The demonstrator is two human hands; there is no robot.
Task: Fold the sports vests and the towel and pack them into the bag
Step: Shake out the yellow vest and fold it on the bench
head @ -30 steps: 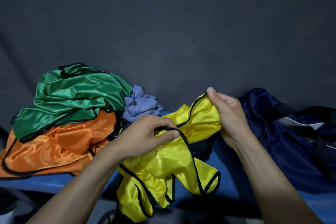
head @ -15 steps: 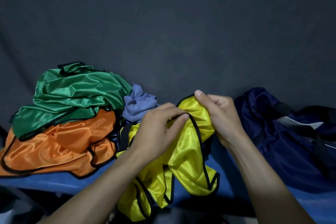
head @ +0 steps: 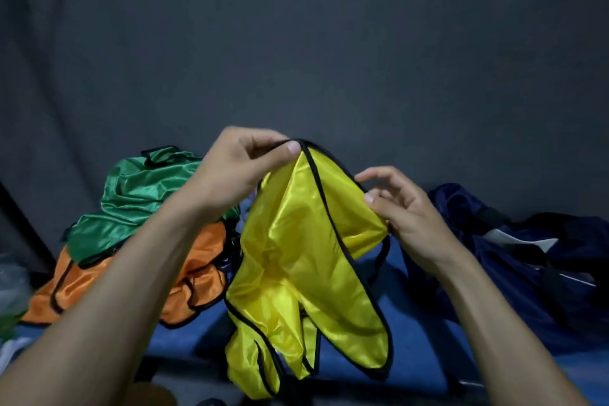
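Hands held the yellow vest [head: 306, 260] up over the blue worktop [head: 421, 333]. The left hand [head: 244, 168] pinched its black-edged top between thumb and fingers at 12 o'clock. The right hand [head: 405, 211] sat at 3 o'clock, fingers loosely curled on the vest's other corner, lower than the left. The vest hung long-ways down toward 6 o'clock, so the left hand was its high end. The green vest [head: 138, 204] lay on the orange vest [head: 194, 270] at 9 o'clock. The bag [head: 534, 260] lay at 3 o'clock, nearer the right hand.
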